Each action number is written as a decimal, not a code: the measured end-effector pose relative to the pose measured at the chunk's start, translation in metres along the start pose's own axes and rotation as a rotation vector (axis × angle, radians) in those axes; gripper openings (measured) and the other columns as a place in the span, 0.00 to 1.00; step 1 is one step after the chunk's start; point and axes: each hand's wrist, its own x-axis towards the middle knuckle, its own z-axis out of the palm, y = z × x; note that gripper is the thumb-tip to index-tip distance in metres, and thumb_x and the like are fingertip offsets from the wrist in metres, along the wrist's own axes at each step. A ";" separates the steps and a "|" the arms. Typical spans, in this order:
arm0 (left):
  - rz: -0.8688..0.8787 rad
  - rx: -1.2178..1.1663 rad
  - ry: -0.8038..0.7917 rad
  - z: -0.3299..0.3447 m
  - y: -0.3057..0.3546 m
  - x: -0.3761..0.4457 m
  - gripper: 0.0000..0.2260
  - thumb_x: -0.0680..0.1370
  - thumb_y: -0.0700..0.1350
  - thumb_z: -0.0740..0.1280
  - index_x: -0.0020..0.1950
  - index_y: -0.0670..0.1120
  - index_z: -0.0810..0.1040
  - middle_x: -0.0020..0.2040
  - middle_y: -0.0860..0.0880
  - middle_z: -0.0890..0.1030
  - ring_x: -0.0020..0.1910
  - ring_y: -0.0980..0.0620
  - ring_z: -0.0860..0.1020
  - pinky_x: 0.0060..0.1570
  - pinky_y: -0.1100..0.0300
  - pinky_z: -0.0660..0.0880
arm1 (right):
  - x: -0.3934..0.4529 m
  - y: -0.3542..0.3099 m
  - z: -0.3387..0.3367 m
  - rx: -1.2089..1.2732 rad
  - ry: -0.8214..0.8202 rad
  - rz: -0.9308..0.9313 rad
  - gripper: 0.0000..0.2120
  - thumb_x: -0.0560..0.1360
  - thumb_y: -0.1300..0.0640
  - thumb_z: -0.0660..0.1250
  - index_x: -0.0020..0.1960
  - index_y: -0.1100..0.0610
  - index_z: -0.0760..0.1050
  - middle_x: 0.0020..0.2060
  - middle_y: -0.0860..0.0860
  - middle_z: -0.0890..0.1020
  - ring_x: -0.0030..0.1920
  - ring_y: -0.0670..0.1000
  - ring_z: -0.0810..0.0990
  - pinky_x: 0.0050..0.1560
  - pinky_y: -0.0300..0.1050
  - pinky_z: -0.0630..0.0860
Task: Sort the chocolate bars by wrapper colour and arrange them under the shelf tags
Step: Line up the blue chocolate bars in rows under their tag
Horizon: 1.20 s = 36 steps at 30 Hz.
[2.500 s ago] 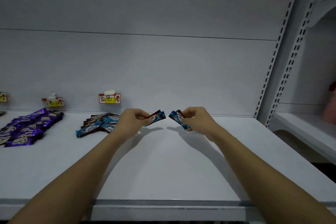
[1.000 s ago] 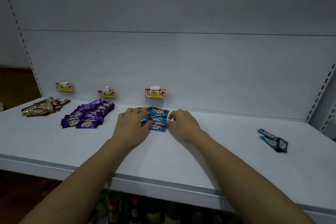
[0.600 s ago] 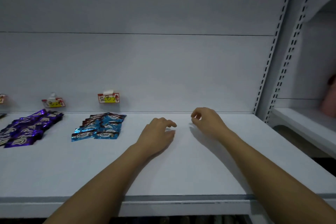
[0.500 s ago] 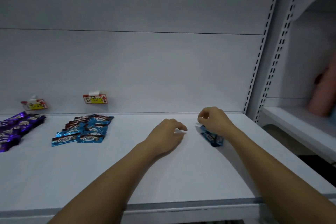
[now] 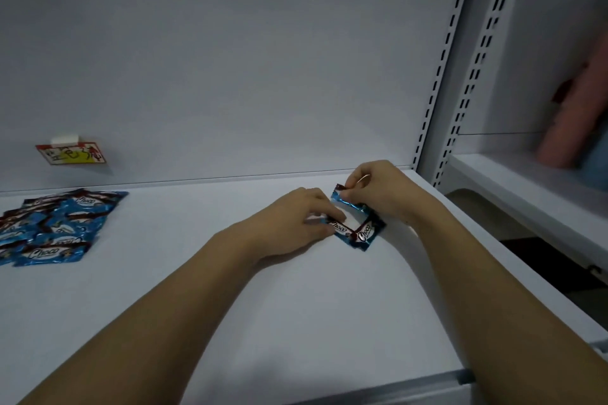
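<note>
Two blue chocolate bars (image 5: 360, 229) lie on the white shelf (image 5: 296, 322) near its right end. My left hand (image 5: 296, 223) pinches the nearer bar at its left end. My right hand (image 5: 381, 192) grips the top corner of the other bar. A pile of blue chocolate bars (image 5: 56, 227) lies at the far left, under a red and yellow shelf tag (image 5: 70, 153) stuck to the back panel.
A slotted white upright (image 5: 437, 76) ends this bay at the right. Beyond it is a lower shelf (image 5: 526, 197) with a blurred pink object (image 5: 575, 115). The shelf's front edge (image 5: 378, 394) runs along the bottom.
Both hands left the blue pile and reached right. My right hand got to the two loose blue bars first; now my left hand has closed on one as well.
</note>
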 end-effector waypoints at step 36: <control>-0.298 -0.237 0.152 0.023 0.045 0.002 0.04 0.74 0.47 0.72 0.47 0.50 0.80 0.44 0.54 0.79 0.41 0.57 0.75 0.36 0.67 0.69 | -0.011 0.013 -0.028 0.487 0.142 0.039 0.07 0.73 0.62 0.73 0.46 0.51 0.81 0.45 0.49 0.83 0.45 0.46 0.81 0.47 0.40 0.80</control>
